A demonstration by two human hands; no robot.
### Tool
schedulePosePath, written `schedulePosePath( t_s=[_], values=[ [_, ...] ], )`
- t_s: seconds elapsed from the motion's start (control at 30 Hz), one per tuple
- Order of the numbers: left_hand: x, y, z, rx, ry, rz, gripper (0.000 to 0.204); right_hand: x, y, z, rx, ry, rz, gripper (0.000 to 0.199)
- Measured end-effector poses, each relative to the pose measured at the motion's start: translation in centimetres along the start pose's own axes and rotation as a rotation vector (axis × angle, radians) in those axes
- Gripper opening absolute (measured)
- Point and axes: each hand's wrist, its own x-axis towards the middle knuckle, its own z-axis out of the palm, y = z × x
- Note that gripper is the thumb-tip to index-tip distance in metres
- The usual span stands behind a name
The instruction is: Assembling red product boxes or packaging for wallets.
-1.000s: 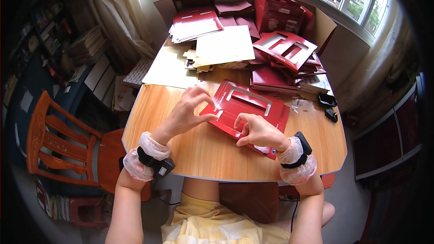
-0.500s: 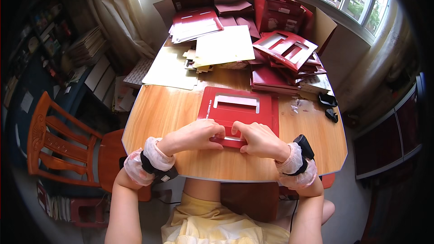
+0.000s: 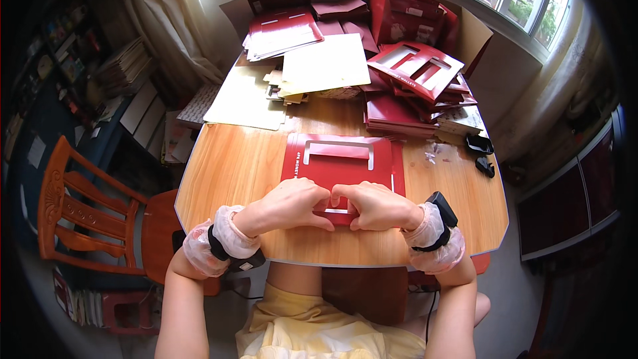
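A red printed cardboard sleeve with cut-out windows lies flat on the wooden table in front of me. A strip of card shows inside its far window, and the red layers sit slightly offset at the right side. My left hand and my right hand meet at the sleeve's near edge. Both have curled fingers, and their thumbs press at the edge beside the near window. The hands hide much of that window. Each wrist wears a pale ruffled cuff and a black strap.
Behind the sleeve lie pale sheets and a stack of red cardboard pieces. Farther back stands a red box. Small black objects rest at the right edge. A wooden chair stands at the left.
The sleeve has shifted a little left and nearer, and its layers now look more offset. Both hands have moved slightly nearer with it, their knuckles closer together.
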Motion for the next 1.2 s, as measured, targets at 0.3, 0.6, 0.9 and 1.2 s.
schedulePosePath(
  t_s=[0.3,0.6,0.9,1.2],
  values=[
    [0.2,-0.3,1.4,0.030,0.035,0.082,0.031,-0.1,-0.2,0.0,-0.037,-0.003,-0.014,0.041],
    [0.6,0.1,1.2,-0.005,-0.033,0.031,0.032,-2.7,0.2,-1.0,0.061,0.188,-0.023,0.046],
    [0.5,0.4,0.8,-0.107,-0.025,-0.014,0.033,-8.2,8.0,-0.8,0.716,0.323,0.215,0.075],
    [0.8,-1.2,-0.3,-0.324,-0.131,-0.088,0.037,-6.7,3.2,2.3,-0.224,0.666,-0.142,0.057]
  ],
)
